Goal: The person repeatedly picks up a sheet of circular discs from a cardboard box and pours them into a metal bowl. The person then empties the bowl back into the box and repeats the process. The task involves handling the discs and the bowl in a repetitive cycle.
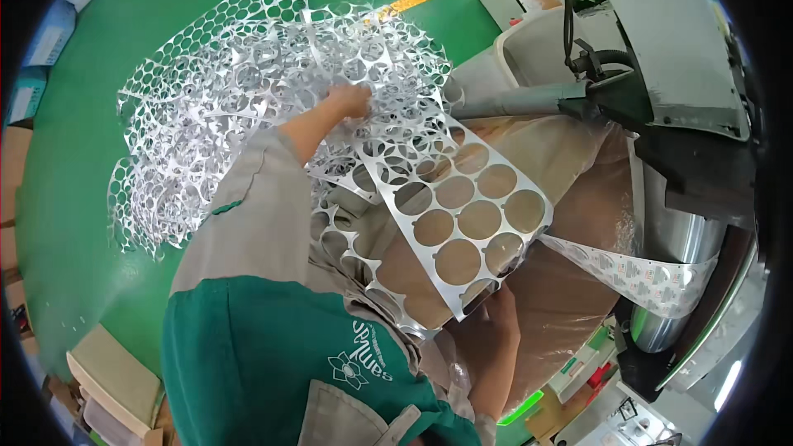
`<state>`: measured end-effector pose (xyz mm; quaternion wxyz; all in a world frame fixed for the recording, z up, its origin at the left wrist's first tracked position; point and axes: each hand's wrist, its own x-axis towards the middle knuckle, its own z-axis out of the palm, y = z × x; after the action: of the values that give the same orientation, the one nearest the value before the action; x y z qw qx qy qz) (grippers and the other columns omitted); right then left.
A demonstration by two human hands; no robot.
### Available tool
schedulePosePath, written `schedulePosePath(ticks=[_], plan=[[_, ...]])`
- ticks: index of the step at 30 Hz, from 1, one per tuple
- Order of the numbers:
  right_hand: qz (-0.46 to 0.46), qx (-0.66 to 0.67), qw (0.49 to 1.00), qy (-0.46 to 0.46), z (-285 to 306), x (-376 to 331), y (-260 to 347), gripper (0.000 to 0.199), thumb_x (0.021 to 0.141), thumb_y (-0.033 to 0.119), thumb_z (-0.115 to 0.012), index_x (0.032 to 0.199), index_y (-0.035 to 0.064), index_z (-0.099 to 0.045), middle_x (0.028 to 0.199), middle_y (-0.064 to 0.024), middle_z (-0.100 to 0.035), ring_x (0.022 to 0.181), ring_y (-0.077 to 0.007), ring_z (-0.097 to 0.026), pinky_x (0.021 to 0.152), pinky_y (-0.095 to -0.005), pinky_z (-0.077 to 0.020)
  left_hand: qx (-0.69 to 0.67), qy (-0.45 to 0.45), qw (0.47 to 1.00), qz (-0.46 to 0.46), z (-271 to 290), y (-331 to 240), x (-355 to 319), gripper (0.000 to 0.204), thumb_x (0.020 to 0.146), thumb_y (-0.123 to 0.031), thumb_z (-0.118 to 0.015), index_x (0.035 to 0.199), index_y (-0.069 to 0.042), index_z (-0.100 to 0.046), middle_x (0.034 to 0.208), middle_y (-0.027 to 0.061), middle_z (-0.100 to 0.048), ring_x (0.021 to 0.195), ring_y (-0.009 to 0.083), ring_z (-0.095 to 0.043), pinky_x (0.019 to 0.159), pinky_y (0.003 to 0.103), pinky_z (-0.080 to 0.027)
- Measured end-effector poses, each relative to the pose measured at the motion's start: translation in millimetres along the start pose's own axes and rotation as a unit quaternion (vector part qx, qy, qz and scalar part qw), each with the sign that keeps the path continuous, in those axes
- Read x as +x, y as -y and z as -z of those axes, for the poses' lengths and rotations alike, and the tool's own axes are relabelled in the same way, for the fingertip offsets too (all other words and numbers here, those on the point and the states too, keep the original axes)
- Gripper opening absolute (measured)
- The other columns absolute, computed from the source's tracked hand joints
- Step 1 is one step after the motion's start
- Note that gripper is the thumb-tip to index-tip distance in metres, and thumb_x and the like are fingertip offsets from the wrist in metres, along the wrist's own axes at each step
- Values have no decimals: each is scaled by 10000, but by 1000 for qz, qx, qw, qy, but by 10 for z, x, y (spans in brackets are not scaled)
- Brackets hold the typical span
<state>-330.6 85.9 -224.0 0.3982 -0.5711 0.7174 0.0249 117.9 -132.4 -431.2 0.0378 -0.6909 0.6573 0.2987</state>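
A big tangled heap of silvery punched scrap sheet (239, 74), full of round holes, lies in front of me. My left hand (351, 102) reaches over the heap, its fingers closed on the scrap at the near right side. From there a flat punched strip (435, 258) with rows of large round holes slopes down to the right. At its lower end my right hand (501, 314) grips the edge, fingers partly hidden behind it. Another perforated strip (363, 262) hangs against my clothing, left of the flat one.
On the right stands a machine (694, 49) with a shiny metal roller (681, 235). A printed silvery band (636, 275) runs from the roller toward the strip. Brown plastic sheeting (570, 297) lies beneath. A grey bin (541, 49) stands behind, and a beige box (116, 376) lower left.
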Motion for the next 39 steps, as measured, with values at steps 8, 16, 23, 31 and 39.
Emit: schedulePosePath(ticks=[8, 16, 23, 31, 39], plan=[[98, 62, 993, 22, -395, 217, -905, 197, 762, 93, -663, 905, 6, -560, 794, -83, -623, 783, -192, -614, 648, -338, -503, -143, 158, 977, -30, -1146, 320, -275, 394, 673, -210, -567, 1045, -93, -624, 1005, 176, -622, 934, 314, -598, 805, 382, -475], [93, 14, 995, 23, -379, 234, -611, 265, 790, 115, -584, 1033, 26, -522, 927, -181, -629, 887, -319, -596, 697, -377, -483, -102, 83, 990, 47, -1209, 308, -517, 289, 734, -196, -531, 993, -136, -645, 1023, 120, -627, 978, 290, -587, 788, 417, -473], [106, -78, 991, -8, -312, 136, -271, 357, 777, 194, -618, 1080, 38, -511, 920, -234, -616, 867, -382, -599, 701, -397, -467, -63, 58, 990, 112, -1269, -16, -668, 295, 795, -240, -499, 1035, -152, -646, 1107, 69, -610, 1045, 256, -552, 898, 529, -336], [137, -44, 990, -6, -354, 60, -56, 325, 772, 155, -649, 1052, 43, -527, 938, -156, -629, 886, -297, -602, 714, -368, -474, 15, 29, 993, 117, -1391, 70, -660, 303, 820, -246, -475, 1030, -105, -643, 1099, 86, -601, 1101, 284, -483, 885, 550, -313], [143, -1, 989, 36, -434, 228, -593, 314, 656, 107, -753, 892, 30, -560, 821, -80, -613, 717, -185, -588, 611, -332, -480, 124, 53, 984, 116, -1555, 302, -567, 366, 843, -307, -453, 1126, -131, -606, 1260, 95, -470, 1163, 307, -388, 882, 529, -307]])
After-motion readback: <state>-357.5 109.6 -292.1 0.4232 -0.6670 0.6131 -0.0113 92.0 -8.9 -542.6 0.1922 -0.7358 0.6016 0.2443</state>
